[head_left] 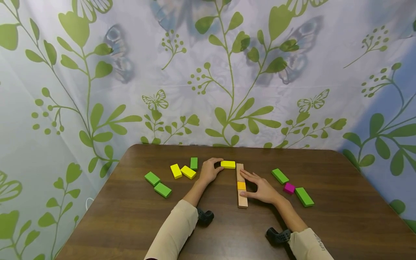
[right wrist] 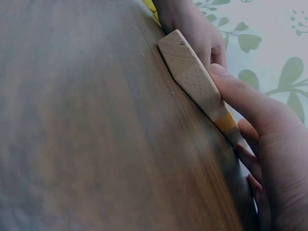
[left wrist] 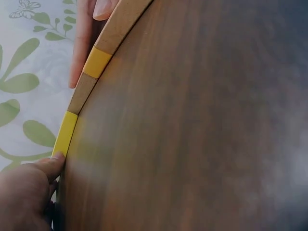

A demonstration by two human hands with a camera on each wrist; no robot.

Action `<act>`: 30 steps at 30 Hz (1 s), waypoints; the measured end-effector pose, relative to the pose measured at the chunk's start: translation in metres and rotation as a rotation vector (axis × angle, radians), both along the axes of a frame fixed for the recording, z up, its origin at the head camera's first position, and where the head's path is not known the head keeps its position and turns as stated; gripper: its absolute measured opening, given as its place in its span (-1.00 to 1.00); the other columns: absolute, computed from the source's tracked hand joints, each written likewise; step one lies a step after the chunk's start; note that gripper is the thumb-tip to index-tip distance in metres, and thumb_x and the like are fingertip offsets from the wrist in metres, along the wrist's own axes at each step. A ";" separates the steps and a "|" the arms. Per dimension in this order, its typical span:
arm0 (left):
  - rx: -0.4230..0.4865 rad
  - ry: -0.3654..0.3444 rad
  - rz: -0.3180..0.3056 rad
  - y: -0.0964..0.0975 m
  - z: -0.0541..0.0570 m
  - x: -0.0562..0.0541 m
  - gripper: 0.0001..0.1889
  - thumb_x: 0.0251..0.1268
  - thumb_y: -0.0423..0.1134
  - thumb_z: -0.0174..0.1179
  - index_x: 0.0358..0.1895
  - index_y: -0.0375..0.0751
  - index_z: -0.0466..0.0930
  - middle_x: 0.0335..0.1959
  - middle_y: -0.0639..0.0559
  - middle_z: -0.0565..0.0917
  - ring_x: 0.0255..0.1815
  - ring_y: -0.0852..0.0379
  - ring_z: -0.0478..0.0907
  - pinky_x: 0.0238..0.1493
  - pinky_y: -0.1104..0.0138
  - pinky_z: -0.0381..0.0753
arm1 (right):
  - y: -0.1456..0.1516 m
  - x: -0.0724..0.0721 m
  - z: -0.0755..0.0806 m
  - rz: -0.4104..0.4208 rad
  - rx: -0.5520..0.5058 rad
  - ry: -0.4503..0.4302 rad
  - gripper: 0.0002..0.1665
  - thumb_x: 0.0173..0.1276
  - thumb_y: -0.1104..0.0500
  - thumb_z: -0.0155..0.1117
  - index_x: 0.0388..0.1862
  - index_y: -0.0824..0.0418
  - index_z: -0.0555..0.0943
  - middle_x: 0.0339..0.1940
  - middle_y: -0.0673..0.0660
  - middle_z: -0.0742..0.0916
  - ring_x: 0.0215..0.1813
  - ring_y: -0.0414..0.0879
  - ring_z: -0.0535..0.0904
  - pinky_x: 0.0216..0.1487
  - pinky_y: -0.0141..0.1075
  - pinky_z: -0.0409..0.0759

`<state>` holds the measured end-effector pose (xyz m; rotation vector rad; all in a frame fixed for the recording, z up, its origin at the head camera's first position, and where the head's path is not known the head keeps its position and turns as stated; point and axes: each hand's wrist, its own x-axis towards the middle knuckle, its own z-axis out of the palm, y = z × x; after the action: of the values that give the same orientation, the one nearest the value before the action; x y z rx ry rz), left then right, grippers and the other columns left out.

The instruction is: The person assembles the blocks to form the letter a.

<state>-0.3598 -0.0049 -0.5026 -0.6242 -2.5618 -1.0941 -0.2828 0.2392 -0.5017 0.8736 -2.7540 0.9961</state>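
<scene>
My left hand [head_left: 209, 170] pinches the left end of a yellow block [head_left: 228, 164] between thumb and index finger. The block lies flat, its right end close to the far end of an upright-running row. That row consists of a far plain wooden block [head_left: 239, 172], a small orange block [head_left: 241, 185] and a near plain wooden block [head_left: 242, 202], set end to end. Over the row's right side, my right hand [head_left: 264, 189] is spread, thumb touching the near wooden block and fingertips on the far one. In the right wrist view the thumb [right wrist: 240, 94] lies extended along the wood.
Left on the brown table [head_left: 224, 231] lie two yellow blocks [head_left: 176, 171] and several green blocks [head_left: 194, 163]. To the right, a magenta block [head_left: 289, 188] sits between two green blocks [head_left: 280, 176]. A patterned curtain [head_left: 208, 90] hangs behind the table's far edge.
</scene>
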 end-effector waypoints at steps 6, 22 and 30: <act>-0.008 -0.013 0.023 0.005 0.000 -0.001 -0.63 0.15 -0.24 0.27 0.06 -0.19 0.60 0.03 -0.10 0.59 0.09 -0.03 0.49 0.09 0.19 0.47 | 0.001 -0.001 0.000 0.019 -0.008 0.020 -0.07 0.10 -0.18 0.34 0.41 0.10 0.25 0.42 0.03 0.27 0.35 0.37 0.09 0.20 0.33 0.08; 0.009 -0.023 0.041 0.006 -0.001 0.001 -0.62 0.14 -0.22 0.28 0.06 -0.15 0.61 0.04 -0.07 0.59 0.08 -0.02 0.50 0.06 0.18 0.49 | 0.000 -0.001 -0.001 0.011 -0.003 0.010 -0.07 0.11 -0.19 0.33 0.41 0.07 0.24 0.43 0.02 0.26 0.34 0.41 0.09 0.17 0.35 0.09; 0.009 -0.024 0.036 0.005 -0.002 0.000 -0.61 0.14 -0.18 0.28 0.08 -0.14 0.60 0.04 -0.06 0.59 0.08 -0.02 0.50 0.05 0.17 0.50 | 0.000 0.000 -0.001 0.008 -0.003 -0.003 -0.07 0.11 -0.19 0.33 0.42 0.06 0.24 0.43 0.01 0.25 0.35 0.40 0.07 0.17 0.36 0.09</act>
<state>-0.3598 -0.0004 -0.5050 -0.5637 -2.5764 -1.1079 -0.2833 0.2391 -0.5031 0.8847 -2.7529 1.0030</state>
